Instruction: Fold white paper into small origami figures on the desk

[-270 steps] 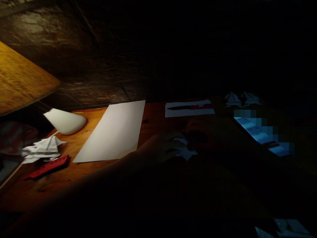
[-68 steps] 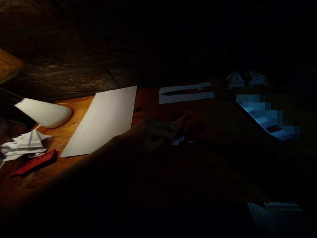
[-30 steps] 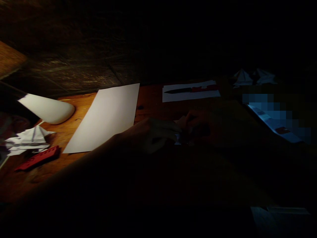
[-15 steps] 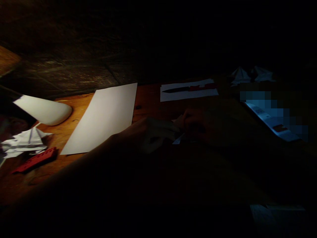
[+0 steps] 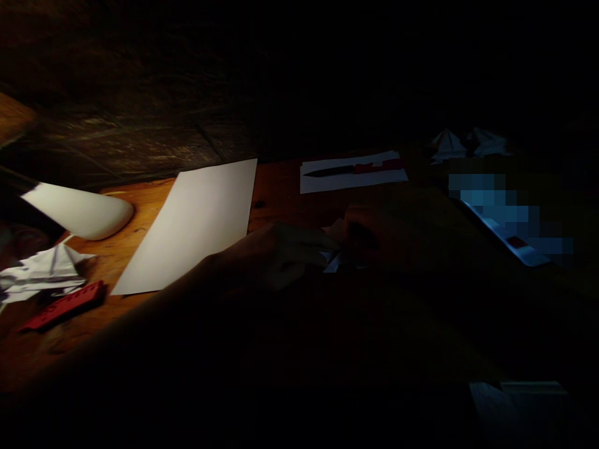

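The scene is very dark. Both my hands meet at the middle of a wooden table (image 5: pixel 140 206). My left hand (image 5: pixel 285 252) is curled, its fingers pinching a small folded piece of white paper (image 5: pixel 333 262). My right hand (image 5: pixel 374 234) is closed on the same paper from the right; only a few white corners show between the fingers. A blank white sheet (image 5: pixel 196 218) lies just left of my left hand.
A white lamp head (image 5: pixel 79 212) lights the left. Below it lie a folded paper figure (image 5: pixel 42 271) and a red ruler (image 5: pixel 63 305). A knife with a red handle (image 5: pixel 355 168) rests on paper behind. Two folded figures (image 5: pixel 468 143) and a lit screen (image 5: pixel 505 231) are right.
Over the frames my hands have kept working the small paper, which is now folded smaller and mostly covered by fingers. The view has shifted slightly; nothing else on the table moved.
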`<act>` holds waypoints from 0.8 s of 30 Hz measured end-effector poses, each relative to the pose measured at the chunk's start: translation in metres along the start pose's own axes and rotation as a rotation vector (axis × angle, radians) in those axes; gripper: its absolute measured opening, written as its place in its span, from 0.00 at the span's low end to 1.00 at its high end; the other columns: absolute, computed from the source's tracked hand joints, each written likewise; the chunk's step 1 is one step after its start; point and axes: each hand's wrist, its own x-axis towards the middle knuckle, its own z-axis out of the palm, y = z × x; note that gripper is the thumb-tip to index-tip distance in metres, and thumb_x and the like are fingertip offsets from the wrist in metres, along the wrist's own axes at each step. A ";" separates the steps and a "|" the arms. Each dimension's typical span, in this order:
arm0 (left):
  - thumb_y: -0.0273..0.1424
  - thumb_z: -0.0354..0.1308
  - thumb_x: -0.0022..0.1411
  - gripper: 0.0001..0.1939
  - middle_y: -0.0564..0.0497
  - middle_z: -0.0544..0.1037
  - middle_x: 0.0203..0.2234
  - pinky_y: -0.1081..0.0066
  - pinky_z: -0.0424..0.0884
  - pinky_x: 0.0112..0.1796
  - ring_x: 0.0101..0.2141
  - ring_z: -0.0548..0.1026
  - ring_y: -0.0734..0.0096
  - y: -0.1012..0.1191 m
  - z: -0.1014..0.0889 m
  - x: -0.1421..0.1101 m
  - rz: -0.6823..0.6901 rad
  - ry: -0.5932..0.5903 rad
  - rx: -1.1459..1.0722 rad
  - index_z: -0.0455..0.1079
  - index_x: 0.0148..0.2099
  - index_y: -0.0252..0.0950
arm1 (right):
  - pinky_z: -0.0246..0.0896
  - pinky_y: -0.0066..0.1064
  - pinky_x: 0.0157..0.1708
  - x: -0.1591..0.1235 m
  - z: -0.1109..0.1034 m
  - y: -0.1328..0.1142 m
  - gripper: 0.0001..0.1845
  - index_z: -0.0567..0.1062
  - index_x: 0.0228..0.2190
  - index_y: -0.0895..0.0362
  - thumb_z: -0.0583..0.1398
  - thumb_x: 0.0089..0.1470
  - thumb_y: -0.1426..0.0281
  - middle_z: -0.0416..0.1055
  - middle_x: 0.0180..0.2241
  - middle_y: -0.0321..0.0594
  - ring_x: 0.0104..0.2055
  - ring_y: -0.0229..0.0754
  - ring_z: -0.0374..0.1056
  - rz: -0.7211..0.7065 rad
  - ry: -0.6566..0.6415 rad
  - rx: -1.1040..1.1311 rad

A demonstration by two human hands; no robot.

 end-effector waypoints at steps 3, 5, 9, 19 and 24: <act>0.18 0.53 0.62 0.23 0.43 0.81 0.55 0.66 0.83 0.45 0.50 0.83 0.60 -0.001 -0.002 0.000 -0.004 -0.009 -0.019 0.78 0.54 0.40 | 0.53 0.32 0.30 0.000 0.001 0.002 0.04 0.72 0.32 0.56 0.62 0.55 0.69 0.72 0.35 0.40 0.33 0.40 0.65 0.010 0.002 0.009; 0.18 0.53 0.62 0.22 0.43 0.81 0.55 0.67 0.83 0.45 0.50 0.83 0.60 0.000 -0.003 0.001 0.005 -0.012 -0.013 0.78 0.53 0.40 | 0.53 0.32 0.31 0.000 0.002 0.004 0.06 0.72 0.32 0.56 0.63 0.54 0.68 0.72 0.36 0.40 0.34 0.41 0.66 0.018 0.003 0.015; 0.18 0.52 0.63 0.21 0.43 0.81 0.54 0.66 0.83 0.44 0.50 0.83 0.59 0.006 -0.003 0.004 -0.002 -0.023 0.005 0.78 0.52 0.39 | 0.53 0.32 0.32 0.000 0.003 0.005 0.06 0.72 0.33 0.56 0.63 0.55 0.67 0.72 0.36 0.41 0.34 0.40 0.65 0.011 -0.003 0.025; 0.18 0.56 0.66 0.23 0.44 0.81 0.54 0.65 0.81 0.51 0.53 0.81 0.61 0.007 0.000 0.006 -0.033 -0.007 -0.052 0.76 0.59 0.40 | 0.53 0.32 0.32 0.001 -0.001 0.000 0.07 0.71 0.32 0.56 0.64 0.55 0.67 0.72 0.36 0.40 0.34 0.41 0.65 0.026 -0.016 0.030; 0.17 0.55 0.65 0.22 0.46 0.82 0.52 0.66 0.84 0.44 0.49 0.83 0.63 0.012 -0.001 0.012 -0.068 0.027 -0.097 0.79 0.54 0.44 | 0.54 0.32 0.33 0.000 0.000 0.002 0.06 0.71 0.33 0.56 0.64 0.55 0.69 0.73 0.38 0.41 0.36 0.42 0.66 0.016 -0.014 0.037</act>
